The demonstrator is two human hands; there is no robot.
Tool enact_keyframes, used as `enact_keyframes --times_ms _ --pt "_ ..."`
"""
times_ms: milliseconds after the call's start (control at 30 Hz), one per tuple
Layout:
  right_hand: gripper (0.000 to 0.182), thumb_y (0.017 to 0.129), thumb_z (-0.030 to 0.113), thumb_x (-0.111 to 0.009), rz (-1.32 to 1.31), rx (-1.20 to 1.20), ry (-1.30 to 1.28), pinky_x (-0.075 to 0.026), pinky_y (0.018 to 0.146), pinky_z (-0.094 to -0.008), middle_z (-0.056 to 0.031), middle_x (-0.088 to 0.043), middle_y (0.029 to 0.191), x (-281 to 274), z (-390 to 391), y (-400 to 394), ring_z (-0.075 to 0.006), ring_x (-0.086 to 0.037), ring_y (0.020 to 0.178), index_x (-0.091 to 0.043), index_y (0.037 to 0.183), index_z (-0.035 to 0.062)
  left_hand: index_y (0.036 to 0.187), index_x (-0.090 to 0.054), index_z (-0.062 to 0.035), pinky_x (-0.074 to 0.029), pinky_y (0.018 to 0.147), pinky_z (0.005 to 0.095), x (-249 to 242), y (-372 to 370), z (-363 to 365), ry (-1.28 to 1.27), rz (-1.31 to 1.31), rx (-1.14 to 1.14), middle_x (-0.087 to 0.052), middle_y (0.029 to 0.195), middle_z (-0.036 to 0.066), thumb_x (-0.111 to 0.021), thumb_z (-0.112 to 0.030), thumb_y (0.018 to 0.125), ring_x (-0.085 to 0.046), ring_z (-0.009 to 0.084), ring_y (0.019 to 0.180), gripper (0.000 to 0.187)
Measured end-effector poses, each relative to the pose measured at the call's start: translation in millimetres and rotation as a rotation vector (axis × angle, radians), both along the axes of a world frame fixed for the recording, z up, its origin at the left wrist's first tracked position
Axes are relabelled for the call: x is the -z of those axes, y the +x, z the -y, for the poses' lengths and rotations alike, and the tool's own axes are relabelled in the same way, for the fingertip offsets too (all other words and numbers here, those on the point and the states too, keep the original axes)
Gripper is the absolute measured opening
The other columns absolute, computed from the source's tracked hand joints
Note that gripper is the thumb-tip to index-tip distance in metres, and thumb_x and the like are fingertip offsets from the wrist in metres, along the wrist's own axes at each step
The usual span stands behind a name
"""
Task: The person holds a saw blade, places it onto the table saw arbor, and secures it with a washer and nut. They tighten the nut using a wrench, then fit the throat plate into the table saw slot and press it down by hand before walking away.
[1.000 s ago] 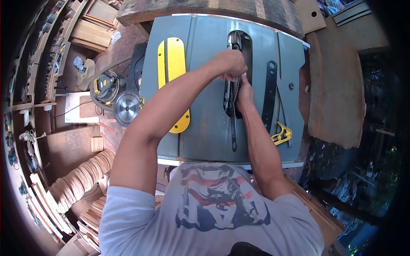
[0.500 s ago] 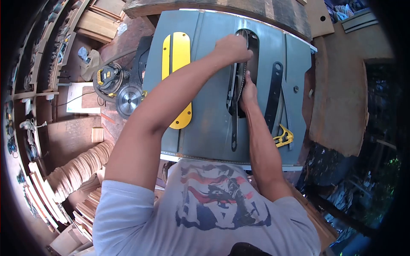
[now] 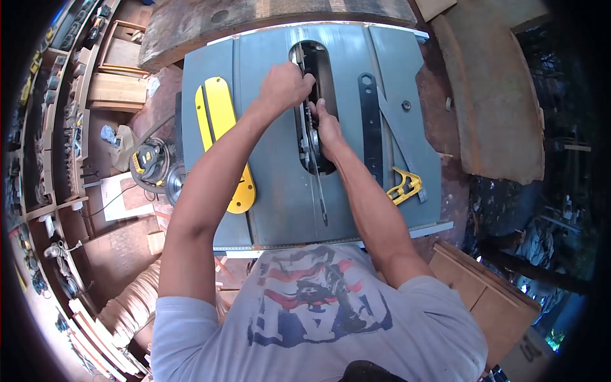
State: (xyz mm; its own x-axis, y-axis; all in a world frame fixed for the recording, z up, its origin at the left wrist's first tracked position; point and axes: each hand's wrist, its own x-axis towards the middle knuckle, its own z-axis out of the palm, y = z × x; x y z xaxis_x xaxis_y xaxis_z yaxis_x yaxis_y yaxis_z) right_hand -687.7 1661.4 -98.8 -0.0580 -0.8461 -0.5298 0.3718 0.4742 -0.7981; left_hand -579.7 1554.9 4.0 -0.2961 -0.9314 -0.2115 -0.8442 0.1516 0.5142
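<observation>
A grey table saw [image 3: 270, 184] stands before me, with its long throat opening [image 3: 324, 70] uncovered. A toothed saw blade [image 3: 306, 124] stands upright in the opening. My left hand [image 3: 284, 86] is closed over the far part of the blade, its thumb on the right side. My right hand [image 3: 329, 129] reaches into the opening from the right, its thumb up beside the blade and its other fingers mostly hidden. Next to the blade a thin dark wrench [image 3: 321, 200] sticks out toward me, seen nearly edge-on. What the right fingers grip is hidden.
On the saw top lie a yellow throat plate [image 3: 219, 114] at left, a flat black wrench [image 3: 371, 127] at right, and a combination square [image 3: 405, 186]. A circular saw [image 3: 149, 162] is on the floor at left. Shelves [image 3: 48, 140] with tools run along the left.
My view has shifted, so the saw top sits further left. The left hand has come nearer to me along the blade, close to the right hand. The wrench has turned more edge-on.
</observation>
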Motion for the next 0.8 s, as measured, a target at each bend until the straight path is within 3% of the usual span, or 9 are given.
enact_keyframes --times_ms 133,233,300,367,433,533,633,767,800 --pt "0.07 0.106 0.055 -0.035 -0.036 -0.012 0.037 -0.03 0.115 -0.0355 -0.0173 -0.053 0.145 3 1 -2 -0.0241 -0.044 0.138 -0.052 0.141 -0.0035 0.077 -0.075 0.0034 -0.055 0.066 0.0379 -15 11 -22 0.091 -0.14 -0.007 -0.062 0.051 0.009 -0.063 -0.043 0.091 -0.068 0.0249 0.058 0.049" --pt "0.068 0.105 0.055 -0.039 0.007 -0.056 0.15 -0.034 0.11 -0.0348 -0.0169 -0.06 0.135 -3 2 -6 -0.0238 -0.05 0.13 -0.058 0.136 -0.0022 0.101 -0.073 0.0069 -0.054 0.065 0.0376 -16 27 -63 0.072 -0.274 -0.074 -0.067 0.065 0.012 -0.069 -0.049 0.087 -0.067 0.0237 0.059 0.058" --pt "0.063 0.105 0.051 -0.042 -0.04 0.042 0.054 -0.038 0.106 -0.0339 -0.0163 -0.064 0.128 -8 0 2 -0.0221 -0.054 0.125 -0.061 0.132 -0.0023 0.133 -0.054 0.0085 -0.055 0.073 0.0404 -52 33 -116 0.249 -0.197 -0.013 -0.067 0.107 0.023 -0.075 -0.051 0.082 -0.07 0.0306 0.085 0.081" --pt "0.061 0.106 0.05 -0.043 0.004 0.024 0.134 -0.038 0.106 -0.0338 -0.0157 -0.064 0.128 -6 3 -1 -0.0214 -0.054 0.124 -0.062 0.132 -0.0026 0.148 -0.034 0.0046 -0.055 0.085 0.0437 -47 39 -192 -0.012 -0.195 0.186 -0.045 0.139 0.03 -0.079 -0.052 0.078 -0.061 0.0383 0.114 0.101" --pt "0.061 0.106 0.049 -0.042 -0.058 0.01 0.08 -0.036 0.108 -0.0348 -0.0152 -0.061 0.135 15 3 -3 -0.0213 -0.052 0.127 -0.059 0.135 -0.0022 0.15 -0.027 0.0017 -0.053 0.094 0.0472 -50 32 -245 0.024 -0.137 0.227 -0.035 0.147 0.03 -0.079 -0.041 0.079 -0.05 0.0438 0.127 0.098" --pt "0.063 0.106 0.049 -0.041 -0.005 -0.03 0.1 -0.032 0.112 -0.0359 -0.0162 -0.056 0.142 12 3 -7 -0.0242 -0.048 0.133 -0.054 0.139 -0.0032 0.148 -0.033 -0.0005 -0.054 0.091 0.0491 -41 33 -262 0.136 -0.112 0.121 -0.037 0.145 0.031 -0.075 -0.026 0.081 -0.057 0.0456 0.115 0.083" --pt "0.06 0.104 0.053 -0.046 -0.092 0.046 0.055 -0.048 0.09 -0.0387 -0.014 -0.069 0.105 30 7 -5 -0.0222 -0.064 0.095 -0.067 0.113 -0.0028 0.143 -0.042 -0.0036 -0.055 0.087 0.0504 -38 41 -265 0.298 -0.215 0.117 -0.039 0.145 0.031 -0.069 -0.014 0.08 -0.064 0.0454 0.103 0.07" --pt "0.059 0.104 0.051 -0.045 -0.074 0.041 0.078 -0.047 0.094 -0.0395 -0.016 -0.069 0.11 7 4 -2 -0.0236 -0.063 0.099 -0.066 0.115 -0.0037 0.135 -0.052 -0.0066 -0.056 0.083 0.05 -41 44 -269 0.211 -0.308 0.066 -0.043 0.144 0.028 -0.066 -0.011 0.079 -0.067 0.0428 0.095 0.057" --pt "0.058 0.105 0.049 -0.044 -0.065 0.024 0.093 -0.044 0.098 -0.0388 -0.016 -0.067 0.117 -1 2 -3 -0.0233 -0.06 0.107 -0.065 0.121 -0.0027 0.133 -0.054 -0.0067 -0.056 0.083 0.0496 -36 43 -274 0.134 -0.291 0.072 -0.044 0.144 0.027 -0.066 -0.011 0.079 -0.067 0.0422 0.095 0.055"
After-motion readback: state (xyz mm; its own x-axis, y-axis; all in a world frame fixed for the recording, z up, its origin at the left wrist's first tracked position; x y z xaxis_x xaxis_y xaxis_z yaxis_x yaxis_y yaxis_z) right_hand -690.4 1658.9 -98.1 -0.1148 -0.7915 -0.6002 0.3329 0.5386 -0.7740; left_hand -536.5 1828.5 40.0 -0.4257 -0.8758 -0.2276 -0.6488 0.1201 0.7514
